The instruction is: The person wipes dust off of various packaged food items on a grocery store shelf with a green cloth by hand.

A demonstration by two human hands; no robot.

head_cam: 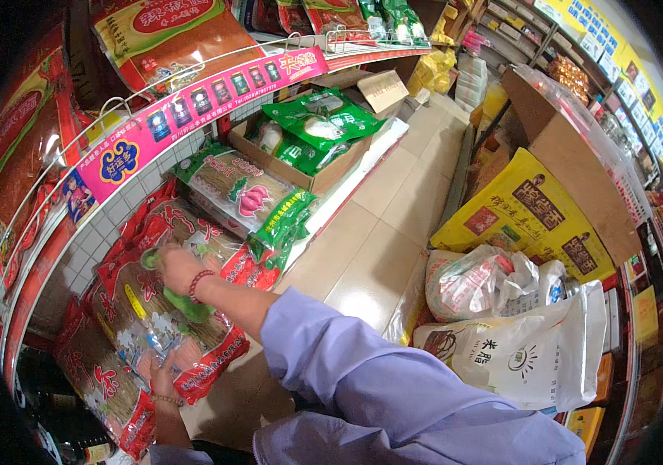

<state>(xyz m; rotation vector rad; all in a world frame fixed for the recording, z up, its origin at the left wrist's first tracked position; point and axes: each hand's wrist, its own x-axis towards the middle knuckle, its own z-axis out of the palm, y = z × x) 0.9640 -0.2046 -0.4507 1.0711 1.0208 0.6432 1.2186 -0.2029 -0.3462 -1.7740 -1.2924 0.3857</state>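
Note:
Several clear and red plastic packs of dried noodles lie side by side on the lower shelf at the left. My right hand, with a red bead bracelet, holds a green cloth against the upper part of these packs. The cloth hangs below the palm and also shows at the fingertips. My left hand rests with spread fingers on the lower end of a pack; whether it grips the edge is hard to tell. A green-ended noodle pack lies just beyond them.
An open cardboard box of green bags stands farther along the shelf. A wire-railed shelf with a pink strip curves above my hands. At right are a white sack, a bagged bundle and a yellow-printed carton beside the tiled aisle.

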